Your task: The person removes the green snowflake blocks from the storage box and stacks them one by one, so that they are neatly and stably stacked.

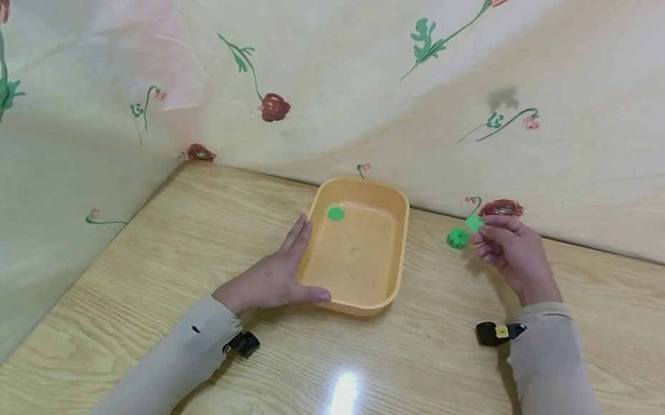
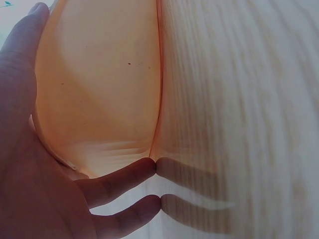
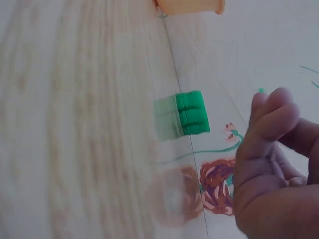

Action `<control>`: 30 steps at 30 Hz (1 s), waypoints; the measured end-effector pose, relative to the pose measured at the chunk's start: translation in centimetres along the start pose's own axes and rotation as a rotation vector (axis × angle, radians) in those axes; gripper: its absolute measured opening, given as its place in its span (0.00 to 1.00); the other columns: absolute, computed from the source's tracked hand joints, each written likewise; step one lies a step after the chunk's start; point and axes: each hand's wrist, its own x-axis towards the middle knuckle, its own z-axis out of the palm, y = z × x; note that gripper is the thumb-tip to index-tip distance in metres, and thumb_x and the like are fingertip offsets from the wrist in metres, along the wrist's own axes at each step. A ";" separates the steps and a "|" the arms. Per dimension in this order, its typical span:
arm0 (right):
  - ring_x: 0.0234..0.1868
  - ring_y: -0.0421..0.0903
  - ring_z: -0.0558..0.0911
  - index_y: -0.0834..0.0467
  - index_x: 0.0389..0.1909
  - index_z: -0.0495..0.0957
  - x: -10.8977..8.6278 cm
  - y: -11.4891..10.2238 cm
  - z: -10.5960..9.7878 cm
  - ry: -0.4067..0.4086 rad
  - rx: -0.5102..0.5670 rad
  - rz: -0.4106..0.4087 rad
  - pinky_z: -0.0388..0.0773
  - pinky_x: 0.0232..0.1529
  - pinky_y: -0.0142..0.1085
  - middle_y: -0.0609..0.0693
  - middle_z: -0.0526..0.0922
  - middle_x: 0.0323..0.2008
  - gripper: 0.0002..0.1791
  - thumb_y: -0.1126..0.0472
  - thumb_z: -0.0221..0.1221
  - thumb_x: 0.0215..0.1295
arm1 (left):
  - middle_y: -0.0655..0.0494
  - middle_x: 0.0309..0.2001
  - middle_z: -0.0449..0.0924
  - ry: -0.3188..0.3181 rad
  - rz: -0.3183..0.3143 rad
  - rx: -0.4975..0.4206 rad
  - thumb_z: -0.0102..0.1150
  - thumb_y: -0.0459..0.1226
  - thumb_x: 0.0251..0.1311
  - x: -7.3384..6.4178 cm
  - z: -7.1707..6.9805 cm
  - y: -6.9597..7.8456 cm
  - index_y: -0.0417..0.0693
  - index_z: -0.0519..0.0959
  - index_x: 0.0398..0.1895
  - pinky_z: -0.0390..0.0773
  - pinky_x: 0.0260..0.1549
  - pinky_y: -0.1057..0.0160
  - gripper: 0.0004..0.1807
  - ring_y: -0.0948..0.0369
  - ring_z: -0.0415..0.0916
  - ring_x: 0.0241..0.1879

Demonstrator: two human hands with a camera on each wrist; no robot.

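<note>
An orange tray (image 1: pixel 396 268) stands at the back of the table, and a flat green disc (image 1: pixel 336 214) lies inside it near its far left corner. My left hand (image 1: pixel 274 278) rests against the tray's near left corner, its fingers fairly straight along the left side and thumb along the near rim. In the left wrist view, two fingertips (image 2: pixel 149 167) touch the table. My right hand (image 1: pixel 511 254) pinches a small green disc (image 1: pixel 474 223) between thumb and fingers, above the table. Just left of it sits a thick green piece (image 1: pixel 457 238) with ribbed sides.
The wood-grain table (image 1: pixel 407 393) reflects a bright light near its front. A pale flowered cloth (image 1: pixel 343 57) hangs along the table's back edge and left side. Wrist cameras (image 1: pixel 492 333) are strapped under both sleeves.
</note>
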 end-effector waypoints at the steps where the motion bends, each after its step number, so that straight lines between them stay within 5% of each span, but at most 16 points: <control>1: 0.24 0.42 0.83 0.61 0.50 0.74 0.1 0.1 0.0 0.002 -0.067 0.007 0.80 0.25 0.32 0.53 0.87 0.29 0.07 0.68 0.56 0.75 | 0.67 0.77 0.12 0.000 -0.003 -0.001 0.72 0.63 0.51 0.0 0.0 0.0 0.56 0.25 0.81 0.66 0.64 0.45 0.73 0.43 0.49 0.75; 5: 0.25 0.40 0.82 0.64 0.56 0.71 0.7 0.6 0.1 0.027 -0.333 0.018 0.80 0.27 0.32 0.50 0.86 0.29 0.13 0.64 0.55 0.76 | 0.66 0.77 0.12 0.003 -0.006 -0.007 0.72 0.63 0.51 0.1 0.1 -0.1 0.56 0.25 0.81 0.66 0.64 0.45 0.73 0.42 0.50 0.74; 9: 0.26 0.39 0.81 0.68 0.60 0.68 1.2 0.9 0.4 0.041 -0.473 0.018 0.80 0.28 0.32 0.48 0.86 0.29 0.17 0.63 0.54 0.77 | 0.66 0.77 0.12 0.002 -0.015 -0.015 0.73 0.62 0.51 0.1 0.1 0.0 0.58 0.24 0.81 0.67 0.63 0.45 0.73 0.42 0.50 0.74; 30: 0.24 0.40 0.79 0.70 0.60 0.70 1.9 0.5 1.3 0.058 -0.619 0.011 0.80 0.26 0.34 0.49 0.83 0.26 0.17 0.65 0.52 0.77 | 0.66 0.77 0.11 -0.016 0.009 -0.028 0.73 0.60 0.53 0.5 -0.2 -0.1 0.56 0.23 0.80 0.62 0.66 0.45 0.72 0.44 0.43 0.76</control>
